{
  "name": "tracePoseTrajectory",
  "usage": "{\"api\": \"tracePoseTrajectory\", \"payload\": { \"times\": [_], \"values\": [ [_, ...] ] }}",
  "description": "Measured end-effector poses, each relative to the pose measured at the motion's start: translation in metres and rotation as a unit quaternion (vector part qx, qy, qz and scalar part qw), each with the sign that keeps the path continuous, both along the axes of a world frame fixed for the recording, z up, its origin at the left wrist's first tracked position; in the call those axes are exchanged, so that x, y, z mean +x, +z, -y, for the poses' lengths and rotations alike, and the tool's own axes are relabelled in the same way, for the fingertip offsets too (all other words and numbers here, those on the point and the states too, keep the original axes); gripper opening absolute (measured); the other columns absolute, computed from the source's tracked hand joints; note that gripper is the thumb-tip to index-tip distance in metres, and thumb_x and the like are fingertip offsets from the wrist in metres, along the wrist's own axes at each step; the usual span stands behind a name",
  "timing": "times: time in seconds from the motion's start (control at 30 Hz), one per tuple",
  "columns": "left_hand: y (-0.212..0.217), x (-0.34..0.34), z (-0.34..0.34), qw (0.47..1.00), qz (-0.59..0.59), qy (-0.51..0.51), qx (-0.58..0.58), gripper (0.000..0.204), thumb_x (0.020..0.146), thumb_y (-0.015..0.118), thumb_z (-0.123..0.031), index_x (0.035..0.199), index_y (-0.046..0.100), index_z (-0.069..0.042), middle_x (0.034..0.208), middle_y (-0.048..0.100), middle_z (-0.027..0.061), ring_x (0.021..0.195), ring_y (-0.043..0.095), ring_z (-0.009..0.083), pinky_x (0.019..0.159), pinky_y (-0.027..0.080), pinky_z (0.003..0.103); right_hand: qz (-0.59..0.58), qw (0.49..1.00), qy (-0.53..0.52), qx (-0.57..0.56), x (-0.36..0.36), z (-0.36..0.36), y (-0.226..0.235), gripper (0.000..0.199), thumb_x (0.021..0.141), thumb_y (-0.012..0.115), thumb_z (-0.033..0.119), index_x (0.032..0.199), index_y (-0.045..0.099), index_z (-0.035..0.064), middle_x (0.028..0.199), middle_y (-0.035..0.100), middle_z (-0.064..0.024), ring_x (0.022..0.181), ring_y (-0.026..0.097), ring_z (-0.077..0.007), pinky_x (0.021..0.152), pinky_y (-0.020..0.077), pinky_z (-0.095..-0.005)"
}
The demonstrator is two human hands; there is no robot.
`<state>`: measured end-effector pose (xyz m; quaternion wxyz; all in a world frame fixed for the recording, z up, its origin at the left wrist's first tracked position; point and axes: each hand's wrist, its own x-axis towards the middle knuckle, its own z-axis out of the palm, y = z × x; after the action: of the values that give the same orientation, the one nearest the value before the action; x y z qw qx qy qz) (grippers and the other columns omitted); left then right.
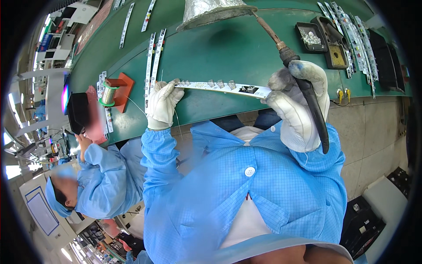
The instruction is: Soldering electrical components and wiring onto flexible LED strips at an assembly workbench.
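My left hand [162, 103], in a white glove, pinches the left end of a long white circuit strip [224, 86] with small parts on it, held over the green bench's front edge. A thin solder wire runs past this hand from the spool [107, 94]. My right hand [299, 108], also gloved, grips the black handle of a soldering iron [314, 103]. The iron's shaft points up and away, toward a foil-wrapped cone [211, 11]. The strip's right end touches my right glove.
The green bench [228, 44] carries more white strips [154, 57], an orange spool holder [121, 90], a black tray of small parts [310, 37] and an iron stand with a sponge [336, 55]. A co-worker in blue [101, 176] sits at my left.
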<state>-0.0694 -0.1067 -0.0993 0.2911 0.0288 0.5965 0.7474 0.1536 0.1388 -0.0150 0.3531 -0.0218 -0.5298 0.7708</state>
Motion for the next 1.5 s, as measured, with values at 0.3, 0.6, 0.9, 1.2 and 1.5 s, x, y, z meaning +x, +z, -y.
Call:
{"api": "tracePoseTrajectory", "payload": {
  "times": [0.3,0.6,0.9,1.2,1.5],
  "values": [
    [-0.005,-0.003,-0.001,1.0,0.01,0.001,0.022,0.013,0.094,0.057,-0.003,0.097,0.045,-0.001,0.109,0.058,0.0175,0.089,0.065,0.0219,0.074,0.059,0.031,-0.009,1.0,0.0,0.01,0.0,0.007,0.003,0.058,0.075,0.08,-0.003,0.124,0.051,0.0031,0.098,0.065,-0.0122,0.093,0.065,-0.0178,0.085,0.056,-0.0337],
    [-0.005,0.003,0.01,0.992,0.034,0.051,0.113,0.013,0.094,0.056,-0.001,0.103,0.046,-0.001,0.112,0.057,0.0196,0.092,0.062,0.0222,0.077,0.058,0.031,-0.025,1.0,-0.002,0.0,0.004,0.003,-0.011,0.053,0.082,0.071,-0.003,0.129,0.046,0.0027,0.102,0.064,-0.0159,0.096,0.065,-0.0208,0.085,0.0555,-0.0348],
    [0.046,0.035,0.021,0.977,-0.026,0.118,0.178,0.017,0.09,0.06,0.001,0.103,0.053,-0.008,0.115,0.058,0.0138,0.095,0.064,0.022,0.077,0.06,0.032,0.052,0.992,-0.107,-0.034,0.012,-0.026,-0.038,0.048,0.09,0.063,0.003,0.134,0.045,0.0084,0.117,0.063,-0.0179,0.108,0.063,-0.0226,0.093,0.0529,-0.0371],
    [0.06,0.046,0.009,0.974,-0.059,0.106,0.192,0.026,0.085,0.066,0.003,0.099,0.048,-0.009,0.114,0.053,0.0165,0.092,0.066,0.0241,0.072,0.063,0.036,0.116,0.97,-0.215,-0.007,0.001,-0.034,-0.041,0.048,0.09,0.059,0.002,0.134,0.042,0.003,0.121,0.061,-0.0188,0.114,0.059,-0.0257,0.098,0.0478,-0.04],
    [0.063,0.053,0.007,0.974,-0.06,0.115,0.188,0.026,0.085,0.063,0.005,0.1,0.043,-0.004,0.113,0.051,0.0196,0.087,0.068,0.0293,0.07,0.065,0.037,0.167,0.964,-0.202,0.031,0.001,-0.041,-0.059,0.048,0.096,0.053,0.004,0.141,0.036,0.0039,0.134,0.054,-0.0176,0.125,0.051,-0.0254,0.109,0.0389,-0.04]
  ]
}}
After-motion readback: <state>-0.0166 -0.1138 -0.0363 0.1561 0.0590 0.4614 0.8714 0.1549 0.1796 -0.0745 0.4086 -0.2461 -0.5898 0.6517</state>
